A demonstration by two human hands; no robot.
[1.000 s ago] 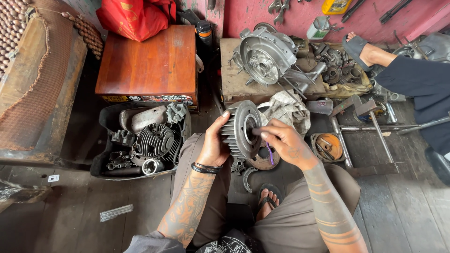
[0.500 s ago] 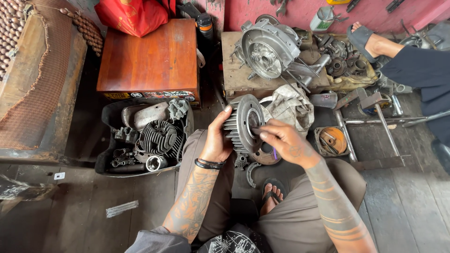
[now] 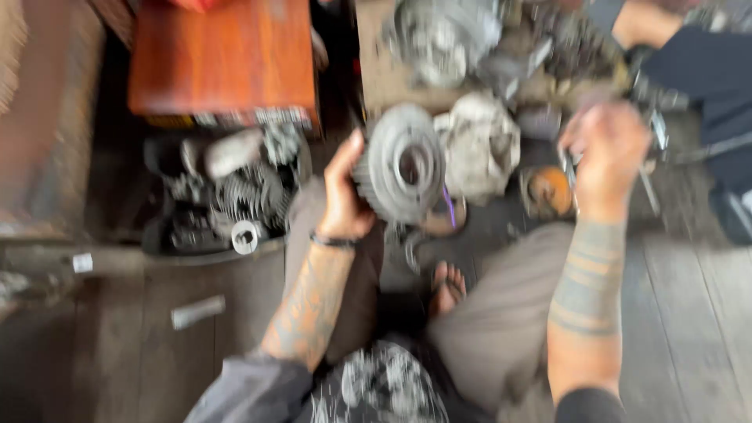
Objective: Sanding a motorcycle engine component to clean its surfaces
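The picture is blurred by motion. My left hand [image 3: 343, 192] grips the left edge of a round grey finned engine cylinder [image 3: 401, 164], held upright above my lap. My right hand [image 3: 607, 149] is off to the right, away from the cylinder, over a clutter of metal tools and a small orange-rimmed round part [image 3: 548, 190]. Whether its fingers hold anything is too blurred to tell. A crumpled grey rag [image 3: 479, 145] lies just behind the cylinder.
A black tub [image 3: 223, 200] of engine parts sits at my left knee. Behind it stands a reddish wooden box [image 3: 223, 59]. A low bench [image 3: 392, 74] carries a big engine casing [image 3: 442, 35]. Another person's arm and dark clothing [image 3: 689, 63] are at the far right.
My right hand has left the cylinder and swung out to the right over the tools. My left hand keeps holding the cylinder. The camera has moved closer and blurred.
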